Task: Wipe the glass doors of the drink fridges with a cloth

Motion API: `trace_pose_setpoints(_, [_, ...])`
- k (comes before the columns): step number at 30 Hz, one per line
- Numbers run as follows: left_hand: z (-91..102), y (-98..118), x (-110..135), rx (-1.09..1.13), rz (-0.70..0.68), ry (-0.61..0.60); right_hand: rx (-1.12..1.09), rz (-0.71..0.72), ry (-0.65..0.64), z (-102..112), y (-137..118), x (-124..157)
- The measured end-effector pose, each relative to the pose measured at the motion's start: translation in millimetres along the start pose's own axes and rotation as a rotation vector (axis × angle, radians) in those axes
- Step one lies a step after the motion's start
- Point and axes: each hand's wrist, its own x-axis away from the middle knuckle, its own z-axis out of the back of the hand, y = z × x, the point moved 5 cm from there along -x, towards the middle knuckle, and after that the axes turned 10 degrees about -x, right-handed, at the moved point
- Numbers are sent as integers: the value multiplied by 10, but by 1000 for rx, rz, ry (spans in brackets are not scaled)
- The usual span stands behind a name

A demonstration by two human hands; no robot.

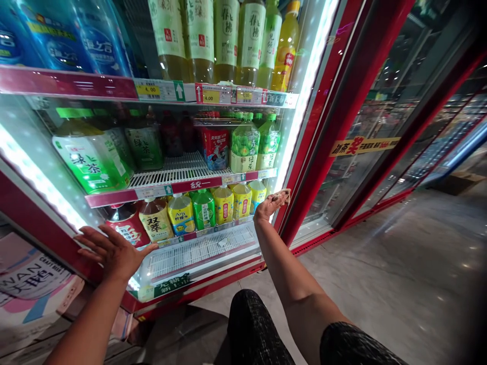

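My left hand (114, 251) is spread with nothing in it, in front of the red cooler frame at the lower left of the shelves. Nearest to it stand a red-labelled drink bottle (127, 225) and a bottle with a cream label (154, 220). At the cooler's right edge, my right hand (265, 207) is closed around a small crumpled, patterned cloth (280, 197). The cloth is beside the lit door edge, close to the yellow bottles (242, 200); whether it touches the frame I cannot tell.
Green tea bottles (93, 154) and a red carton pack (216, 147) stand on the middle shelf. Taller bottles (251, 35) fill the upper one. A white wire rack (205, 251) lies at the bottom. Glass doors (365, 142) continue rightward, and a patterned box (30, 274) stands left.
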Motion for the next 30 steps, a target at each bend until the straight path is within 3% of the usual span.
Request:
trace_pose_setpoints(4, [-26,-27,-3,-19,-3,0,-3,40,-92,-151,-147,119])
trace_pose_setpoints(7, [-46,-47,-1,-4,-27,12,-6,64,-151,-118,-139,191])
trace_pose_setpoints(11, [-65,-55,8,48,-26,20,10,6,-78,-28,-36,190])
trace_pose_setpoints(14, [-83,-57,20,67,-18,49,17,-7,-63,-115,-147,251])
trace_pose_setpoints(18, [-140,-93,45,68,-34,80,17,120,-244,-286,-458,511])
trace_pose_setpoints(21, [-185,-127,72,61,-43,87,44,210,-326,-253,-521,631])
trace_pose_setpoints(27, [-276,-165,104,25,-39,81,99,-1,-146,-155,-448,595])
trace_pose_setpoints(30, [-319,-177,106,6,-42,98,136,39,-249,-242,-605,814])
